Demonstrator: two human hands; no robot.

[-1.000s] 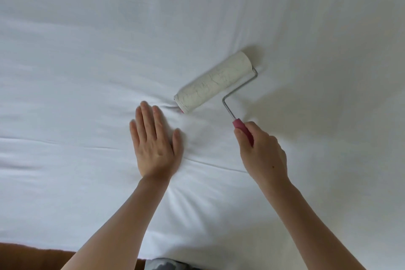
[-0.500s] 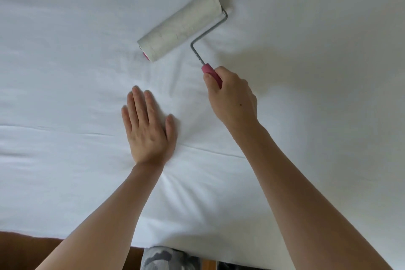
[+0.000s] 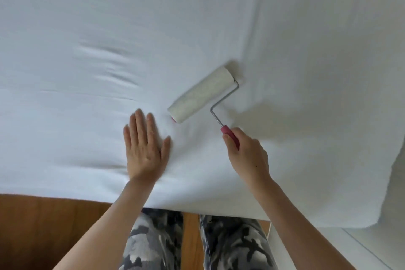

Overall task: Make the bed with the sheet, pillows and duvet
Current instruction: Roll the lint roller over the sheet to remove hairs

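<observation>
The left hand (image 3: pixel 145 149) lies flat, fingers (image 3: pixel 140 124) spread, apparently pinning the white cotton sheet (image 3: pixel 109 28) taut over the bed. The right hand (image 3: pixel 247 155), fingers clamped on the pink handle, rests the white lint roller (image 3: pixel 201 95) on the sheet just beside it, presumably cleaning it.

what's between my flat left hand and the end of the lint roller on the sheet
Only a short bare stretch of white sheet, as the head view shows. The left hand lies flat beside the lint roller without touching its near end.
</observation>
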